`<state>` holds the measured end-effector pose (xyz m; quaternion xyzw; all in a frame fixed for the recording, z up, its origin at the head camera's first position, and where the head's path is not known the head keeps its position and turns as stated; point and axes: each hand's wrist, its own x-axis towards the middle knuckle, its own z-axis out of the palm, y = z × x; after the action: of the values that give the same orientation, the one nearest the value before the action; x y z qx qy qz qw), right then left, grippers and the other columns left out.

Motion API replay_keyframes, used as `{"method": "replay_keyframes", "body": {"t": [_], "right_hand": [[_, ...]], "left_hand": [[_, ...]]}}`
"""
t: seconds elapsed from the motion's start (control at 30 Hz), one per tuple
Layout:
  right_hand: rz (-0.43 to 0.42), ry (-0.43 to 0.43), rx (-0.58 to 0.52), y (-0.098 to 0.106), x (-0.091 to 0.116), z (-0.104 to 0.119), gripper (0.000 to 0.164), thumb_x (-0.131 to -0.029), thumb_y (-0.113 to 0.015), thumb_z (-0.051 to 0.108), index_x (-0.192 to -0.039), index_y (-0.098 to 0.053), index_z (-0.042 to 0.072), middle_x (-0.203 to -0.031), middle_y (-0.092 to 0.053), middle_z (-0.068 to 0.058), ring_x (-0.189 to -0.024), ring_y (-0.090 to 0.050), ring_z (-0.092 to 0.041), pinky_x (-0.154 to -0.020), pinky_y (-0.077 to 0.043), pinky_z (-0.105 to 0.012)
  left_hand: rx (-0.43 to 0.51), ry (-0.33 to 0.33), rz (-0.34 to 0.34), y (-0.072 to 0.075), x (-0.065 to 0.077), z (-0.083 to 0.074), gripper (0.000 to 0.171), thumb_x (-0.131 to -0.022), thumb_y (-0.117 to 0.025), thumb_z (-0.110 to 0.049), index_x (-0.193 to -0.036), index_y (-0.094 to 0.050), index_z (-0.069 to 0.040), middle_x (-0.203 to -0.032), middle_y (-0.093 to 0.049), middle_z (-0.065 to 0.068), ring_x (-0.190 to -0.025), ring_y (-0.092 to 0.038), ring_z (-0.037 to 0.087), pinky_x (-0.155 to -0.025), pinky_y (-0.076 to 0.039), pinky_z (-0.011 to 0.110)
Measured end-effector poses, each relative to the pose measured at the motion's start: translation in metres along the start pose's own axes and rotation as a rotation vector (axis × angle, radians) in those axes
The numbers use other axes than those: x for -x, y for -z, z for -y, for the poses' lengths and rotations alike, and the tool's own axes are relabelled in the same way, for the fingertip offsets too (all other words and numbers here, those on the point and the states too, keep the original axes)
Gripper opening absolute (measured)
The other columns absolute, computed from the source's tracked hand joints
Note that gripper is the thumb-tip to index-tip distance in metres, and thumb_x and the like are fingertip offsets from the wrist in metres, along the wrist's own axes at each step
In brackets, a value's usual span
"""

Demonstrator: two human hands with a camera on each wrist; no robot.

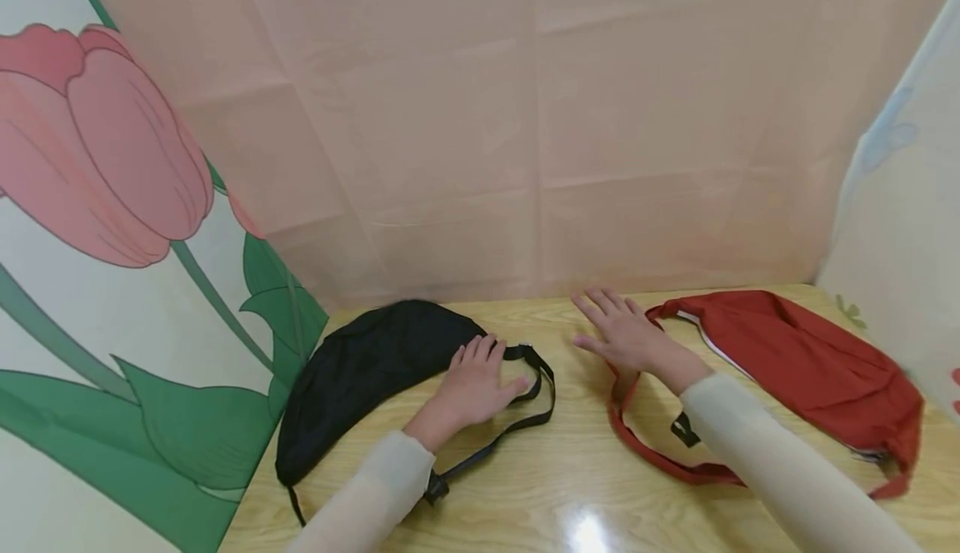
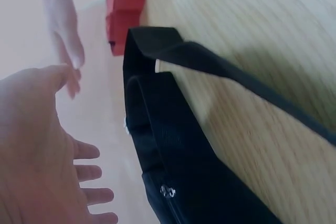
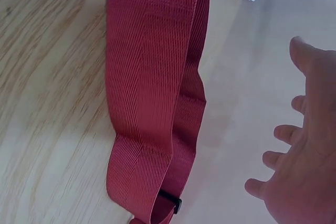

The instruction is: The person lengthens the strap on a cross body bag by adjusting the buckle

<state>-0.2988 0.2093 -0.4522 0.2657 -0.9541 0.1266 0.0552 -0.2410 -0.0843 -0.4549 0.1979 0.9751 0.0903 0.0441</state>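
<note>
Bright, diffuse light; some glare.
Hotspot on table (image 1: 555, 486), low in head view; soft shadow beside black strap (image 2: 210, 61). Left wrist view: upper left hazy, pale.

A pinkish sheet (image 1: 540, 120) and tulip panel (image 1: 142, 286) border the woodgrain table (image 1: 555, 461).

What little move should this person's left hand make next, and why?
Perhaps the left hand should move to the black strap and take hold of it. That hand appears to grip nothing, and the strap lies close by, looped on the table. The right hand likewise holds nothing, near the red strap.
</note>
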Motion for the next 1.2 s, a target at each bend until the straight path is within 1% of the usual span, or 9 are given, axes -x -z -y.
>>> {"method": "replay_keyframes", "body": {"t": [0.2,0.23,0.3,0.4,0.53,0.73,0.83,1.07,1.2], "right_hand": [[-0.001,0.021,-0.009,-0.004,-0.008,0.004,0.072,-0.102,-0.059,0.043,-0.158,-0.03,0.008,-0.162,-0.025,-0.025,-0.148,-0.019,-0.049,-0.109,-0.021,-0.075],[0.003,0.023,-0.013,-0.005,-0.01,0.004,0.072,-0.102,-0.059,0.042,-0.158,-0.03,0.008,-0.162,-0.025,-0.025,-0.148,-0.018,-0.048,-0.11,-0.02,-0.074],[0.01,0.026,-0.021,-0.006,-0.012,0.006,0.072,-0.101,-0.06,0.04,-0.158,-0.03,0.007,-0.161,-0.026,-0.026,-0.148,-0.019,-0.048,-0.11,-0.02,-0.074],[0.032,0.025,-0.041,-0.008,-0.017,0.009,0.073,-0.102,-0.06,0.039,-0.159,-0.029,0.007,-0.161,-0.025,-0.026,-0.149,-0.018,-0.048,-0.11,-0.021,-0.074],[0.063,0.025,-0.063,-0.012,-0.024,0.009,0.072,-0.102,-0.059,0.04,-0.159,-0.028,0.008,-0.162,-0.024,-0.026,-0.149,-0.016,-0.049,-0.11,-0.021,-0.073],[0.091,0.058,-0.089,-0.017,-0.033,0.01,0.071,-0.102,-0.058,0.041,-0.158,-0.031,0.008,-0.159,-0.028,-0.027,-0.145,-0.024,-0.052,-0.11,-0.026,-0.071],[0.128,0.067,-0.119,-0.02,-0.038,0.009,0.07,-0.103,-0.057,0.042,-0.158,-0.031,0.008,-0.159,-0.028,-0.028,-0.145,-0.027,-0.051,-0.111,-0.027,-0.069],[0.231,0.106,-0.206,-0.024,-0.05,0.013,0.066,-0.104,-0.055,0.039,-0.157,-0.033,0.005,-0.152,-0.036,-0.032,-0.138,-0.036,-0.052,-0.109,-0.032,-0.067],[0.284,0.102,-0.222,-0.026,-0.056,0.016,0.065,-0.104,-0.056,0.038,-0.156,-0.035,0.005,-0.151,-0.038,-0.031,-0.138,-0.038,-0.051,-0.109,-0.032,-0.065]], "left_hand": [[-0.02,0.0,0.02,-0.005,-0.001,-0.009,0.097,-0.092,-0.023,-0.083,-0.16,-0.029,-0.014,-0.166,-0.023,0.011,-0.153,-0.02,0.033,-0.12,-0.021,0.055],[-0.017,0.001,0.022,-0.007,-0.001,-0.01,0.098,-0.092,-0.023,-0.083,-0.16,-0.028,-0.014,-0.166,-0.023,0.011,-0.153,-0.02,0.033,-0.12,-0.021,0.055],[-0.017,0.006,0.024,-0.011,-0.002,-0.013,0.097,-0.092,-0.024,-0.083,-0.16,-0.028,-0.015,-0.166,-0.024,0.011,-0.153,-0.021,0.033,-0.12,-0.021,0.055],[-0.009,0.02,0.028,-0.015,-0.002,-0.018,0.095,-0.093,-0.031,-0.081,-0.159,-0.03,-0.013,-0.164,-0.026,0.011,-0.152,-0.022,0.033,-0.119,-0.023,0.055],[0.001,0.034,0.033,-0.016,0.0,-0.026,0.093,-0.094,-0.039,-0.078,-0.157,-0.034,-0.011,-0.162,-0.03,0.012,-0.15,-0.027,0.035,-0.118,-0.026,0.055],[0.004,0.053,0.058,-0.022,0.001,-0.034,0.093,-0.094,-0.042,-0.076,-0.157,-0.035,-0.008,-0.16,-0.035,0.014,-0.148,-0.031,0.035,-0.116,-0.03,0.054],[-0.006,0.069,0.071,-0.024,0.001,-0.039,0.092,-0.094,-0.044,-0.075,-0.156,-0.036,-0.007,-0.158,-0.038,0.014,-0.145,-0.035,0.034,-0.114,-0.034,0.052],[-0.088,0.079,0.081,-0.033,-0.003,-0.048,0.089,-0.095,-0.043,-0.074,-0.153,-0.041,-0.006,-0.153,-0.045,0.014,-0.139,-0.044,0.032,-0.109,-0.041,0.05],[-0.093,0.079,0.076,-0.039,-0.007,-0.05,0.086,-0.094,-0.046,-0.073,-0.15,-0.045,-0.007,-0.15,-0.048,0.014,-0.136,-0.046,0.031,-0.107,-0.042,0.049]]}}
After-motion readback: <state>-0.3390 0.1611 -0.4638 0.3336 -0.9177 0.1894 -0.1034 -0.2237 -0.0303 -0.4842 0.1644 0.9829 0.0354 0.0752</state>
